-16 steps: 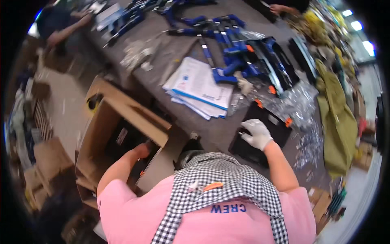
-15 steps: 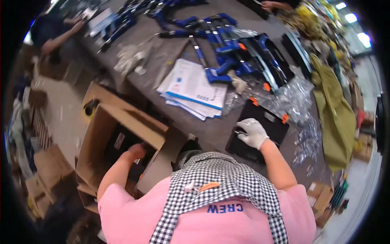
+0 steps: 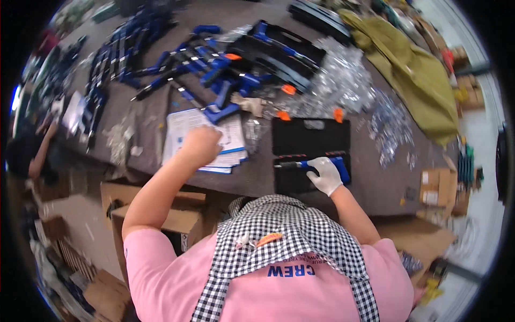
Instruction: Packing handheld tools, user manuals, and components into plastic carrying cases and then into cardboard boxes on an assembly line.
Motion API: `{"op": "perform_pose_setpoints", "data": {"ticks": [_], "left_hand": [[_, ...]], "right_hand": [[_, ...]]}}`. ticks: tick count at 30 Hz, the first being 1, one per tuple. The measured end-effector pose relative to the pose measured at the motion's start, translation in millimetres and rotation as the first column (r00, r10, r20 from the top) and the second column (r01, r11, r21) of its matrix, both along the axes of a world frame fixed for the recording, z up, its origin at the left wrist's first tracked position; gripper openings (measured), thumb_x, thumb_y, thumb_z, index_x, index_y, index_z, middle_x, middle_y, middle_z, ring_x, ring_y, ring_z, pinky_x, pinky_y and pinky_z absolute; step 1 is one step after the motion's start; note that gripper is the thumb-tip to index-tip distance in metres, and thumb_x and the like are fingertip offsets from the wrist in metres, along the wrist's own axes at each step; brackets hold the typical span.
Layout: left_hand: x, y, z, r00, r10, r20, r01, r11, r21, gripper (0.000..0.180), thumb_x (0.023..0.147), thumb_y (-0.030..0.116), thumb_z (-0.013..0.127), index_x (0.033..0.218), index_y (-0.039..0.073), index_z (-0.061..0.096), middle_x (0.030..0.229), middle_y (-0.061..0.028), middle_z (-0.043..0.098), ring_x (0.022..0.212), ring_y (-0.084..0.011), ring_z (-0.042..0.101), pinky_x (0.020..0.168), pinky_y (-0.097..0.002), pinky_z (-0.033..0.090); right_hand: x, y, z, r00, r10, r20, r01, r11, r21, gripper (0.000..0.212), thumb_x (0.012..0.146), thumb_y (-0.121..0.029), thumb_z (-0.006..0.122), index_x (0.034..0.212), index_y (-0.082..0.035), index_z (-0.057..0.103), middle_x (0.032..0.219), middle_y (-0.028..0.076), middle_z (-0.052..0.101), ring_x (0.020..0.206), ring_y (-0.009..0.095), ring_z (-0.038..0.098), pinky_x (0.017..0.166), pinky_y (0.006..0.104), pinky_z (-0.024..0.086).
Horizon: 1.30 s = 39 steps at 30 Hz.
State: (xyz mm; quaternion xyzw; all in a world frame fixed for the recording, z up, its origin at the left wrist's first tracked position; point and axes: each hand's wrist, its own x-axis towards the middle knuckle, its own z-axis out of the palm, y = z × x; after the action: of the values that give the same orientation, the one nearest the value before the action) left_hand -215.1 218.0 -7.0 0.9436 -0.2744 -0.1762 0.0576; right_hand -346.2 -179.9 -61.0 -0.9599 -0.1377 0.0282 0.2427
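My right hand (image 3: 325, 176), in a white glove, is closed over a blue-handled tool (image 3: 338, 163) with a metal shaft. This tool lies in the lower half of an open black case (image 3: 308, 142) near the table's front edge. Bare and curled, my left hand (image 3: 199, 145) is over a stack of printed papers (image 3: 236, 134). Its fingertips are mostly hidden, so I cannot make out what they hold. Just beyond that hand, another blue-handled tool (image 3: 222, 112) lies across the top of the papers.
Several blue-handled tools (image 3: 120, 51) cover the far left of the table. Another open black case (image 3: 289, 45), crumpled clear plastic bags (image 3: 343, 80) and an olive cloth (image 3: 402, 75) lie farther back. An open cardboard box (image 3: 155, 214) stands below the front edge. A person's arm (image 3: 43, 147) shows at far left.
My left hand has come up out of the cardboard box to the papers. In the black case, the blue-handled tool now shows under my right hand. The view has turned.
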Motion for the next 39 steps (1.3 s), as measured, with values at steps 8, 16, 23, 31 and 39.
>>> {"op": "perform_pose_setpoints", "data": {"ticks": [8,16,23,31,39], "left_hand": [[8,-183,-91,0.986,0.083,-0.142,-0.106,0.981,-0.163,0.036,0.081,0.034,0.068,0.094,0.001,0.061,0.094,-0.0224,0.064,0.092,-0.0396,0.064,0.077,-0.0493,0.052],[1,-223,-121,0.948,0.296,-0.116,-0.318,0.884,-0.344,0.033,0.083,0.031,0.063,0.098,0.001,0.068,0.1,-0.0241,0.064,0.092,-0.0417,0.063,0.084,-0.0478,0.051],[128,-258,-153,0.925,0.38,-0.012,-0.374,0.903,-0.211,0.052,0.08,0.041,0.067,0.115,0.003,0.061,0.104,-0.0268,0.065,0.1,-0.042,0.062,0.087,-0.0472,0.05],[128,-246,-148,0.925,0.317,0.209,-0.308,0.948,-0.079,0.037,0.081,0.032,0.062,0.097,-0.001,0.064,0.098,-0.025,0.067,0.093,-0.0412,0.065,0.08,-0.0496,0.052],[-73,-216,-85,0.953,0.214,0.215,-0.162,0.958,-0.235,0.031,0.077,0.027,0.072,0.091,0.003,0.058,0.093,-0.0174,0.059,0.093,-0.0391,0.056,0.083,-0.0477,0.045]], "right_hand": [[-68,-108,-35,0.757,-0.65,0.065,0.644,0.727,-0.238,0.075,0.078,-0.027,0.071,0.138,0.003,0.039,0.138,0.03,0.042,0.127,0.044,0.04,0.109,0.0457,0.033],[-115,-105,-92,0.651,-0.754,-0.088,0.726,0.652,-0.219,0.075,0.081,-0.029,0.067,0.14,0.003,0.034,0.138,0.03,0.037,0.122,0.048,0.041,0.105,0.05,0.036],[-100,-128,-73,0.722,-0.678,-0.135,0.661,0.734,-0.156,0.072,0.077,-0.029,0.069,0.135,0.004,0.042,0.135,0.029,0.043,0.121,0.045,0.043,0.104,0.0484,0.037],[-94,-270,-70,0.591,-0.789,0.169,0.798,0.602,0.019,0.054,0.08,-0.032,0.066,0.123,-0.001,0.052,0.125,0.025,0.053,0.117,0.042,0.047,0.101,0.0492,0.037],[-5,-392,-44,0.504,-0.74,0.446,0.826,0.563,0.001,0.045,0.069,-0.033,0.076,0.102,-0.004,0.063,0.102,0.023,0.065,0.093,0.04,0.063,0.084,0.0465,0.048]]}}
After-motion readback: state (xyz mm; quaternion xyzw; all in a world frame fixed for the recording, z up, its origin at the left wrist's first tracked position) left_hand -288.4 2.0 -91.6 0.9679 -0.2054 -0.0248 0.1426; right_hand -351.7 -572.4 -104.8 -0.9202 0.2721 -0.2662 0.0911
